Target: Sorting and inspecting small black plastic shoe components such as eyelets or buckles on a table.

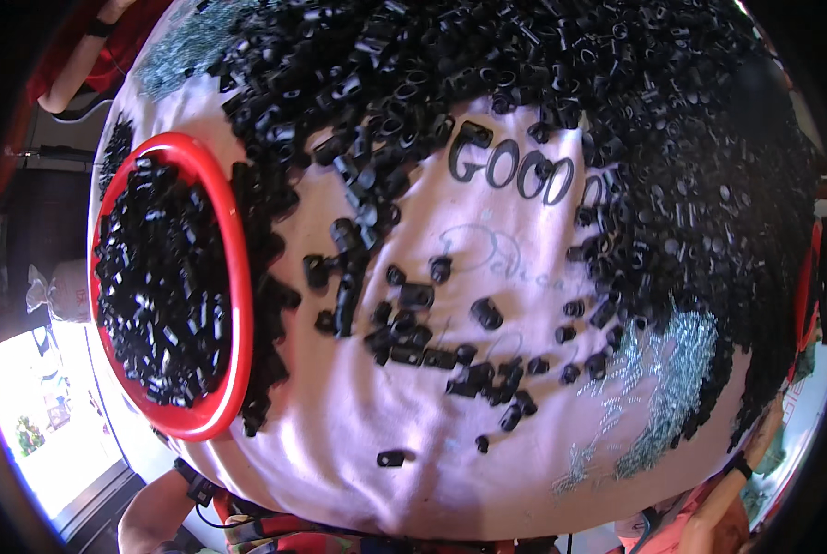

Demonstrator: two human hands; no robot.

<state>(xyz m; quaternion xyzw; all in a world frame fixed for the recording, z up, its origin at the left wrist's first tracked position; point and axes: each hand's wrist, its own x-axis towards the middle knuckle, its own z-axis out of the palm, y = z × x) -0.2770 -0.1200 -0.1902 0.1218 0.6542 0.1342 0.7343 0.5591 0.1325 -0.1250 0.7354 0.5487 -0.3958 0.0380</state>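
A pale pink cloth surface [487, 499] fills most of the head view, strewn with short black plastic tube-like pieces [413, 295]. At lower left a bare forearm, seemingly mine, wears a black band with a cable [197, 485]. My left hand beyond it is hidden by the cloth's edge. On the lower right, another bare forearm [713, 522], seemingly mine, carries a black wristband [739, 464]. Past that band, only a narrow part of my right hand [762, 447] shows beside the cloth's edge. Its fingers cannot be made out.
A red round basin [241, 323] heaped with black pieces stands at left. Dense black pieces [524, 46] cover the far side and right. Small clear glassy pieces [681, 369] lie at lower right. Another person's arm [74, 69] appears at upper left; a red rim [809, 286] at far right.
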